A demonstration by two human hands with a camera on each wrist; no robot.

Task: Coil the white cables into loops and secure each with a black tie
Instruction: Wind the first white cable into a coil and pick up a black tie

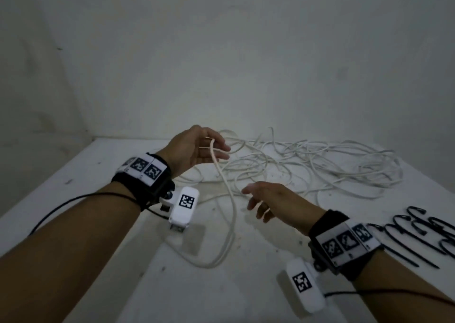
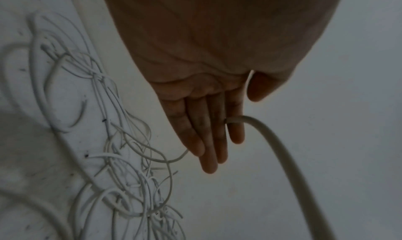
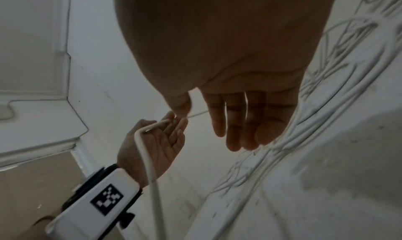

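A: L hand grip?
B: Pinches cable betw. fingers, mid-frame; rest heaped on worktop behind.
A: R hand?
B: Wide, empty, beside cable. Ties lower right.

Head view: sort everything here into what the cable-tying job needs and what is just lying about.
Job: white cable held in the left hand; tangled cable pile; black ties; right hand, open and empty.

Just there: wrist bands with white camera units; black lead along the left forearm.
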